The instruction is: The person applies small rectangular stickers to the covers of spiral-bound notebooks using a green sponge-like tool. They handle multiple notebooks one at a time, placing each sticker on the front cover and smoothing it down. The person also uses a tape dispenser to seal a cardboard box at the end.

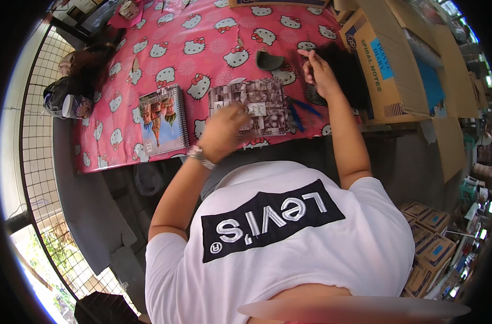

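Observation:
My left hand (224,131), with a banded watch or bracelet at the wrist, is over the left part of a notebook or stack of covers (265,102) printed with a grey photo collage. Motion smears its fingers, so their grip is hidden. At the right, my right hand (320,73) is raised beside a dark bristly heap (346,75). Its index finger points left and the others curl in; whatever they hold is too small to make out. Blue-handled pliers (304,108) rest right of the collage covers. A spiral notebook (164,120) with a colourful domed building lies to the left.
A pink patterned cloth (170,51) covers the table. Beyond the covers sits a dark green curved dish or piece (270,60). Open cardboard boxes (381,70) crowd the right edge. A cup (75,106) and dark bags stand at the left; stacked cartons (432,243) are lower right.

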`<state>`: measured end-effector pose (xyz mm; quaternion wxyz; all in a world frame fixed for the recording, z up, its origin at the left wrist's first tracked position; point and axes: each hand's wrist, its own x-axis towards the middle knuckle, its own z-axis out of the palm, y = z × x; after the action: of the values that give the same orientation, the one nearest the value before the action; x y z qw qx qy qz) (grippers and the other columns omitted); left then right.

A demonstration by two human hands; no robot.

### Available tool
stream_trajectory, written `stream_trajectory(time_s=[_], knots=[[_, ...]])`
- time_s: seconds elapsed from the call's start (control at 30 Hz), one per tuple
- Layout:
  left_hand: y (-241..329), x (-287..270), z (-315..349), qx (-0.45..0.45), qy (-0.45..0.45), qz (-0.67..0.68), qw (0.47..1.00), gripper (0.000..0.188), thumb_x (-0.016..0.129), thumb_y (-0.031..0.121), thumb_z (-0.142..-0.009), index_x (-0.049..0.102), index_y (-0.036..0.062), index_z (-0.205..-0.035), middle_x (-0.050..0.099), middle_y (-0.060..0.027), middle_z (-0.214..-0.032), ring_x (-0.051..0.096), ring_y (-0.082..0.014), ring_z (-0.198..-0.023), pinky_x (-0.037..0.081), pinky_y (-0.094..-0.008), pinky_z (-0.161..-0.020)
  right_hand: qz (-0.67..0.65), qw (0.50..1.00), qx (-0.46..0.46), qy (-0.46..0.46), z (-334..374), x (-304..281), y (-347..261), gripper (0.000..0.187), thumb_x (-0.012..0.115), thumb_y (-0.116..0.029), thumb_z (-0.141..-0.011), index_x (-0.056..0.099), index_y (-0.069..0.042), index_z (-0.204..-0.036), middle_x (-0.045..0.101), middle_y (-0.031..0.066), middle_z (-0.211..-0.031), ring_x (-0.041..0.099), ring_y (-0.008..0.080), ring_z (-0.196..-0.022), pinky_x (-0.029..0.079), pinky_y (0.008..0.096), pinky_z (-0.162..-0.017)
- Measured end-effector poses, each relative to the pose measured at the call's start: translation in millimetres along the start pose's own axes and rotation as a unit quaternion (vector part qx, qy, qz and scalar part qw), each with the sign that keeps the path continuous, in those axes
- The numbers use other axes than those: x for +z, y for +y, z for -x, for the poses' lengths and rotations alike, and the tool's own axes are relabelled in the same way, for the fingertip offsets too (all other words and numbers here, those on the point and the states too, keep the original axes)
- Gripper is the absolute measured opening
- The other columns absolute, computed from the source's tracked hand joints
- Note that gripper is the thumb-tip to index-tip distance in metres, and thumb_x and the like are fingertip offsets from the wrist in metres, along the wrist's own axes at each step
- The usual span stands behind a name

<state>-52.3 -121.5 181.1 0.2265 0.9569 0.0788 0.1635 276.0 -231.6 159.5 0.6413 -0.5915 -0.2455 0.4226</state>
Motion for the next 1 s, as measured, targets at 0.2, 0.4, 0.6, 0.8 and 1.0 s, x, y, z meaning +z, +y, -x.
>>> stream_trajectory(time_s=[0.2,0.4,0.6,0.8,1.0], knots=[[23,21,-7,0.086,-0.096,-0.118,0.985,0.037,0.068,0.017,-0.082,0.064,0.0118,-0.118,0.067,-0.0075,-0.113,0.067,-0.0266,-0.094,0.057,-0.0369,-0.077,0.124,0.989,-0.059,-0.051,39,19,-12,0.039,0.053,-0.029,-0.104,0.057,-0.006,-0.136,0.06,0.001,-0.086,0.055,0.0081,-0.073,0.049,0.024,-0.068],[32,-60,-46,0.003,-0.069,-0.058,0.996,0.031,0.062,0.009,-0.082,0.063,0.0121,-0.113,0.068,-0.0089,-0.092,0.067,-0.0299,-0.08,0.052,-0.0432,-0.069,0.294,0.919,-0.245,-0.091,95,45,-21,0.033,0.063,-0.013,-0.097,0.063,-0.012,-0.13,0.068,0.0068,-0.098,0.064,0.0162,-0.084,0.052,0.029,-0.081],[26,-41,-70,-0.008,0.049,-0.168,0.985,0.028,0.064,0.006,-0.079,0.063,0.0098,-0.107,0.066,-0.0057,-0.098,0.062,-0.0262,-0.097,0.042,-0.0428,-0.088,0.33,0.878,-0.345,-0.031,91,69,-33,0.02,0.065,-0.003,-0.092,0.07,-0.003,-0.112,0.066,0.0101,-0.098,0.064,0.0194,-0.087,0.051,0.0303,-0.078],[18,-38,-79,0.016,0.106,-0.122,0.987,0.021,0.073,0.024,-0.083,0.069,0.0133,-0.101,0.068,-0.001,-0.089,0.063,-0.0232,-0.087,0.04,-0.0417,-0.089,0.328,0.869,-0.371,-0.019,84,69,-39,0.021,0.068,-0.002,-0.09,0.073,-0.006,-0.11,0.062,0.0067,-0.095,0.06,0.0162,-0.076,0.05,0.0289,-0.067],[16,-35,-82,0.022,0.128,-0.122,0.984,0.024,0.075,0.039,-0.082,0.068,0.0162,-0.087,0.065,0.0016,-0.077,0.063,-0.0194,-0.08,0.039,-0.0408,-0.087,0.328,0.875,-0.352,-0.056,87,71,-44,0.021,0.068,-0.001,-0.09,0.072,-0.005,-0.11,0.062,0.0076,-0.097,0.061,0.0205,-0.081,0.05,0.0302,-0.074]])
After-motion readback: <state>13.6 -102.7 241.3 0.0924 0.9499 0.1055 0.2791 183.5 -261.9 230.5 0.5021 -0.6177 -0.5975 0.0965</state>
